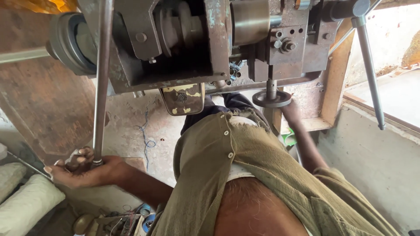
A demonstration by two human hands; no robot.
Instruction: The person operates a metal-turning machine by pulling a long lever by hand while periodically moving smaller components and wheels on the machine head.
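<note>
Head view looks straight down our own chest at an old, rust-stained machine (pixel 188 48), and we have our left hand (pixel 81 168) curled round the lower end of a long steel lever bar (pixel 102 78). The fingers are wrapped and pressed shut on the bar, thumb side toward us, so it is a full fist grip, not a pinch. Our right hand (pixel 291 112) reaches up under the machine, just beneath a small dark handwheel (pixel 271 98) on a short vertical spindle; we cannot tell whether its fingers are spread or closed, since the wheel and a wooden post (pixel 334 74) hide most of it.

To work this well, we judge the left hand should stay low on the bar, where leverage is greatest, and move it smoothly in line with its pivot instead of twisting it. The right hand should stay clear of the spindle.

The lever bar's long axis runs almost straight away from us, from the fist up past the pulley (pixel 65 41) to the top edge of the view, leaning only slightly rightward as it rises. Its free end points back at our left hand.
</note>
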